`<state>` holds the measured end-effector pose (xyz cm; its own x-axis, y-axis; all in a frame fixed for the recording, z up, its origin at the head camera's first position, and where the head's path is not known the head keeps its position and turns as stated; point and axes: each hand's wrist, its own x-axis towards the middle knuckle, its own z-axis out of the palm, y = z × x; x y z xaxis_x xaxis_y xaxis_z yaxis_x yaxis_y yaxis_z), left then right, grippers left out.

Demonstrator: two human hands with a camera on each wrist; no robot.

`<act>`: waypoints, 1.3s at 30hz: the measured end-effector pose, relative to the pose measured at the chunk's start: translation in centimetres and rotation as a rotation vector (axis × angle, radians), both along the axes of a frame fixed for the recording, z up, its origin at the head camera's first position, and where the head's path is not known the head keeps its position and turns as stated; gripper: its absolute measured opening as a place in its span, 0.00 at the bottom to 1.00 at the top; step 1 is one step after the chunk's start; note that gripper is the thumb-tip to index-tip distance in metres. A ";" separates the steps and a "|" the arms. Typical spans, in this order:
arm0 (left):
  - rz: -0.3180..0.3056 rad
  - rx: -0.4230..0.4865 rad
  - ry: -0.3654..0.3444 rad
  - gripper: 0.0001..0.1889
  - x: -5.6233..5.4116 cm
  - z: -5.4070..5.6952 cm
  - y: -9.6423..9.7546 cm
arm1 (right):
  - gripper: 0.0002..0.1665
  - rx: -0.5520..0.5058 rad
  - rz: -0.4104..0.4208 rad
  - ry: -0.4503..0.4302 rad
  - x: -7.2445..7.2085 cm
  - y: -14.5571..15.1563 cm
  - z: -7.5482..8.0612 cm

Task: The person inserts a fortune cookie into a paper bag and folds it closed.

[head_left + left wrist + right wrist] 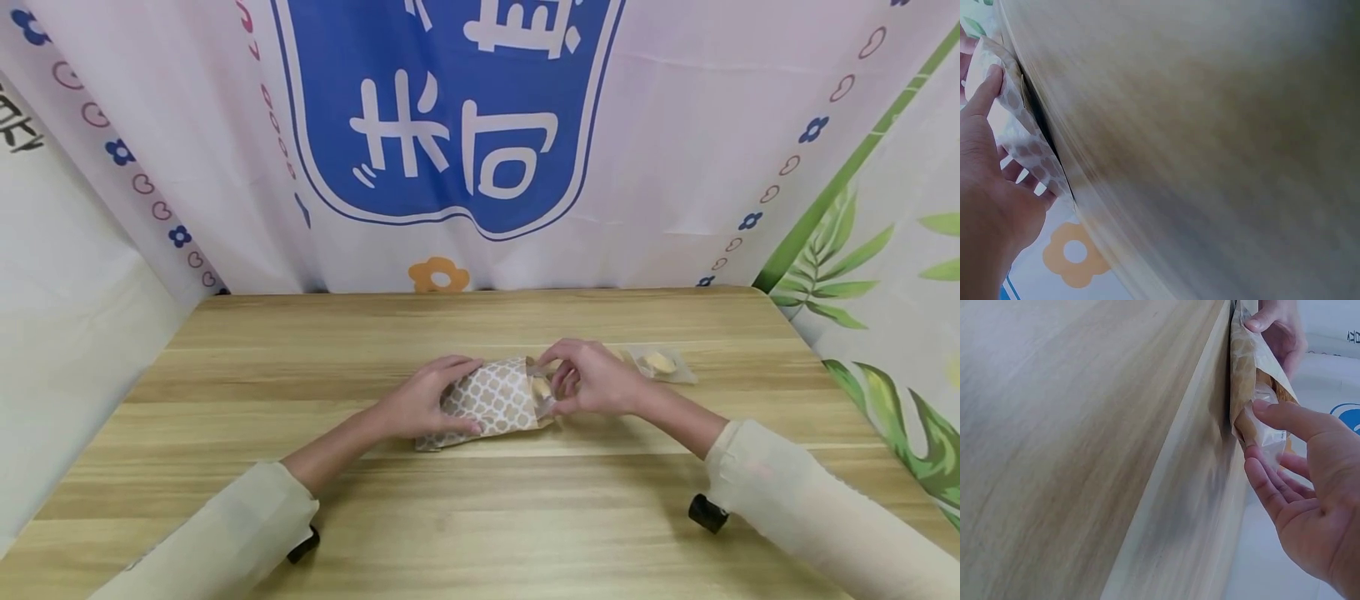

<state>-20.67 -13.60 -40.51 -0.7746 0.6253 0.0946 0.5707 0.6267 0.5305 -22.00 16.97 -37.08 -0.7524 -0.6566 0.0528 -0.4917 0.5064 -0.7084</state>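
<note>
Head: a white-and-tan patterned paper bag (489, 395), lengthwise between left hand (427, 402) and right hand (597, 381), is gripped by the left. Left wrist: grip is confirmed. Right wrist: a clear plastic packet (1270, 440) is pinched by the right at the bag's mouth.

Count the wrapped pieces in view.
2 visible: one wrapped piece partly inside the paper bag, second wrapped piece on the table right of the right hand; others may be hidden.

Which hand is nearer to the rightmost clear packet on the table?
The right hand: it is just left of the packet in the head view, at the open end of the patterned bag; the left hand is farther left, gripping that bag.
</note>
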 end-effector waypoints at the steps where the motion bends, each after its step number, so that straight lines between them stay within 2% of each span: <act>1: -0.001 0.002 0.000 0.52 0.0 0.0 0.0 | 0.33 0.000 -0.005 0.002 0.1 -0.1 0.0; 8: 0.002 0.008 -0.009 0.52 0.0 0.0 0.0 | 0.30 -0.023 -0.023 0.012 0.1 -0.3 -0.4; 13: 0.003 0.002 -0.022 0.52 0.1 0.1 0.0 | 0.32 -0.032 -0.027 0.031 0.0 -0.4 -0.8; 22: 0.010 0.002 -0.020 0.53 0.1 0.2 0.0 | 0.37 0.003 -0.052 0.142 -0.1 -0.6 -1.1; 39: 0.007 0.019 -0.015 0.53 0.0 0.0 0.1 | 0.32 -0.030 -0.095 0.216 0.4 -1.7 -1.9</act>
